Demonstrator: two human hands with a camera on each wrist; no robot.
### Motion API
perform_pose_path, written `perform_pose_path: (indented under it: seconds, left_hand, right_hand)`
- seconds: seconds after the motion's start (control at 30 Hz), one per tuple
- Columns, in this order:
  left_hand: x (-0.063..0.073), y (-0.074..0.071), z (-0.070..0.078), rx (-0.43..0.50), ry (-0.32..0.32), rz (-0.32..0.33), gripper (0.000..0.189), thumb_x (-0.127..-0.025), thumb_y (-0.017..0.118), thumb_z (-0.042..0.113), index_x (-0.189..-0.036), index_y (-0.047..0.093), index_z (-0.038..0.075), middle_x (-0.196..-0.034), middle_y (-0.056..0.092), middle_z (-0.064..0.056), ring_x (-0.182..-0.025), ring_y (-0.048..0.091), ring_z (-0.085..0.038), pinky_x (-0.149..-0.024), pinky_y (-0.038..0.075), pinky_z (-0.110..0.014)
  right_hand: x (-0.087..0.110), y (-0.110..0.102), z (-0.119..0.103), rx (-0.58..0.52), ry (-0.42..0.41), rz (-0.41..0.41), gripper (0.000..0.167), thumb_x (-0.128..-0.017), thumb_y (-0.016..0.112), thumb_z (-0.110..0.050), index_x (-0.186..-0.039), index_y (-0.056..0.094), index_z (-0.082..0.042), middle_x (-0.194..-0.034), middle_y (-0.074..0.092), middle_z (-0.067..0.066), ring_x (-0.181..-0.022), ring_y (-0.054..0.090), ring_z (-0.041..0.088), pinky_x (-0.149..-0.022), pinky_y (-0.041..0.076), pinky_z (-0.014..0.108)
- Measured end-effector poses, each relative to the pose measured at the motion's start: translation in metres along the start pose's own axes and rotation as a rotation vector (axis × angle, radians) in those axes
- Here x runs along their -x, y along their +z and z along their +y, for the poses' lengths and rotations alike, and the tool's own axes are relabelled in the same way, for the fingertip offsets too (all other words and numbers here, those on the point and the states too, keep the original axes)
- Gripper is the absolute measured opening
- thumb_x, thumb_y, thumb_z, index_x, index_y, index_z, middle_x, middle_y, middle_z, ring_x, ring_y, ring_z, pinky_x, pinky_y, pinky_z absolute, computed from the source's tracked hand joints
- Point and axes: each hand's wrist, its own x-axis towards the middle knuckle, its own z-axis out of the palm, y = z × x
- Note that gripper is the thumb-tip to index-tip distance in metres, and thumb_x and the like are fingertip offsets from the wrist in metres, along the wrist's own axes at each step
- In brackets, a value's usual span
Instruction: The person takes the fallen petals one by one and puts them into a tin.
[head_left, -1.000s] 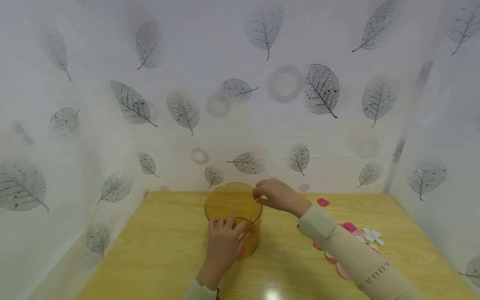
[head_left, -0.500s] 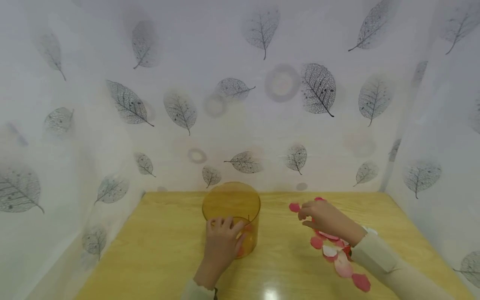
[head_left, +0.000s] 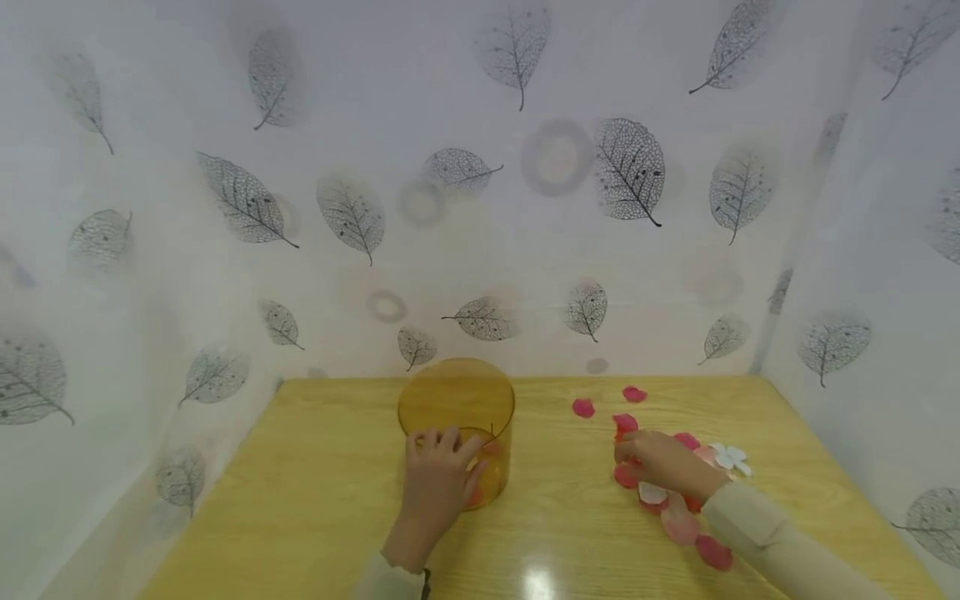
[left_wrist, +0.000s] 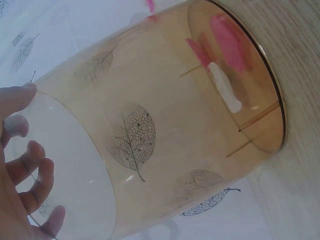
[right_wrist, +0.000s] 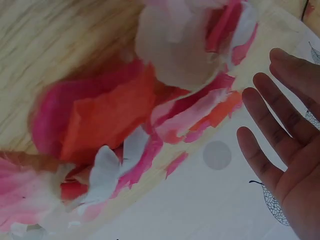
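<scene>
A clear amber cylinder-shaped container [head_left: 456, 387] stands on the table with its mouth up. My left hand [head_left: 435, 487] holds its near rim, the fingers hooked over the edge. In the left wrist view, pink petals [left_wrist: 231, 45] and a white petal [left_wrist: 226, 90] lie at the container's bottom. My right hand [head_left: 667, 463] reaches over a loose pile of artificial petals [head_left: 679, 525] right of the container. Its fingers [right_wrist: 267, 125] look spread and slightly bent in the right wrist view, with nothing between them. An orange petal [right_wrist: 110, 120] lies in the pile before them.
Single red petals [head_left: 583, 407] lie behind the pile. A white flower-shaped piece [head_left: 731, 458] sits at its right side. Leaf-printed white sheeting [head_left: 525, 250] walls the wooden table [head_left: 322, 483] at the back and both sides.
My right hand has moved from the container's rim rightward, then down to the petal pile. A red petal now lies behind the pile, away from it. My left hand stays on the rim.
</scene>
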Motion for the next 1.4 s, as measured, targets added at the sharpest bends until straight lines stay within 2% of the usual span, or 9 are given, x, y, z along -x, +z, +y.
perform_pose_path:
  seconds: [0.13, 0.27, 0.37, 0.7, 0.9, 1.03, 1.1, 1.27, 1.4]
  left_hand:
    - [-0.001, 0.0, 0.001, 0.012, 0.0, 0.001, 0.031, -0.071, 0.078, 0.042, -0.092, 0.062, 0.027, -0.079, 0.056, 0.003, -0.077, 0.056, -0.019, -0.078, 0.046, -0.044]
    - [-0.001, 0.0, 0.001, 0.013, -0.001, 0.002, 0.031, -0.071, 0.078, 0.041, -0.092, 0.061, 0.027, -0.08, 0.056, 0.003, -0.077, 0.056, -0.019, -0.078, 0.045, -0.044]
    - [-0.001, -0.001, 0.001, 0.014, -0.003, 0.005, 0.031, -0.071, 0.078, 0.041, -0.091, 0.061, 0.027, -0.08, 0.056, 0.003, -0.077, 0.055, -0.019, -0.077, 0.045, -0.044]
    - [0.0, -0.002, 0.001, 0.014, 0.002, 0.009, 0.03, -0.071, 0.078, 0.04, -0.091, 0.06, 0.027, -0.079, 0.055, 0.004, -0.077, 0.054, -0.019, -0.078, 0.044, -0.043]
    - [0.0, -0.002, 0.001, 0.016, 0.003, 0.011, 0.031, -0.071, 0.079, 0.04, -0.091, 0.061, 0.027, -0.079, 0.055, 0.003, -0.077, 0.054, -0.019, -0.078, 0.044, -0.043]
    - [0.0, -0.002, 0.0, 0.005, 0.009, 0.018, 0.031, -0.07, 0.079, 0.041, -0.09, 0.06, 0.026, -0.078, 0.054, 0.003, -0.077, 0.054, -0.019, -0.077, 0.043, -0.042]
    - [0.0, -0.001, 0.0, 0.006, 0.008, 0.022, 0.032, -0.069, 0.079, 0.041, -0.089, 0.059, 0.026, -0.078, 0.054, 0.003, -0.077, 0.053, -0.019, -0.077, 0.043, -0.042]
    - [0.0, 0.0, 0.0, 0.015, 0.003, 0.026, 0.032, -0.068, 0.08, 0.04, -0.09, 0.06, 0.026, -0.077, 0.054, 0.003, -0.076, 0.053, -0.019, -0.077, 0.043, -0.042]
    - [0.0, -0.002, -0.001, 0.015, 0.004, 0.017, 0.032, -0.069, 0.08, 0.039, -0.09, 0.06, 0.026, -0.078, 0.054, 0.003, -0.077, 0.053, -0.019, -0.078, 0.043, -0.042]
  right_hand:
    - [0.002, 0.007, 0.008, -0.139, 0.049, -0.057, 0.014, -0.08, 0.071, -0.009, -0.076, 0.06, -0.017, -0.066, 0.049, -0.011, -0.061, 0.04, 0.0, -0.058, 0.038, 0.018]
    - [0.004, 0.009, 0.008, -0.29, 0.119, -0.097, 0.013, -0.082, 0.066, -0.007, -0.077, 0.061, -0.017, -0.068, 0.056, -0.009, -0.062, 0.045, 0.001, -0.059, 0.041, 0.018]
    - [0.003, 0.011, 0.009, -0.333, 0.123, -0.097, 0.015, -0.082, 0.064, -0.003, -0.077, 0.06, -0.017, -0.07, 0.059, -0.007, -0.063, 0.047, 0.002, -0.059, 0.043, 0.019]
    - [-0.006, 0.015, 0.014, -0.08, 0.031, -0.06, 0.024, -0.073, 0.067, 0.001, -0.066, 0.057, -0.019, -0.06, 0.045, -0.013, -0.058, 0.034, 0.0, -0.057, 0.033, 0.018]
    - [-0.011, 0.01, 0.009, -0.018, 0.009, -0.058, 0.022, -0.077, 0.072, -0.007, -0.066, 0.056, -0.019, -0.06, 0.041, -0.014, -0.058, 0.034, 0.001, -0.056, 0.033, 0.018]
    - [-0.024, -0.01, -0.004, 0.029, -0.024, -0.007, 0.024, -0.077, 0.074, -0.009, -0.064, 0.055, -0.018, -0.061, 0.042, -0.013, -0.058, 0.033, 0.0, -0.054, 0.031, 0.017]
    - [-0.036, -0.025, -0.014, 0.047, -0.058, 0.053, 0.024, -0.076, 0.074, -0.007, -0.063, 0.056, -0.017, -0.061, 0.045, -0.012, -0.058, 0.034, 0.0, -0.053, 0.033, 0.017]
    - [-0.072, -0.07, -0.043, 0.106, -0.167, 0.188, 0.014, -0.075, 0.076, -0.009, -0.072, 0.064, -0.015, -0.069, 0.059, -0.007, -0.063, 0.052, 0.006, -0.06, 0.047, 0.022]
    - [-0.102, -0.091, -0.068, 0.133, -0.242, 0.236, 0.009, -0.077, 0.075, -0.012, -0.077, 0.066, -0.015, -0.075, 0.063, -0.004, -0.069, 0.06, 0.012, -0.066, 0.052, 0.026]
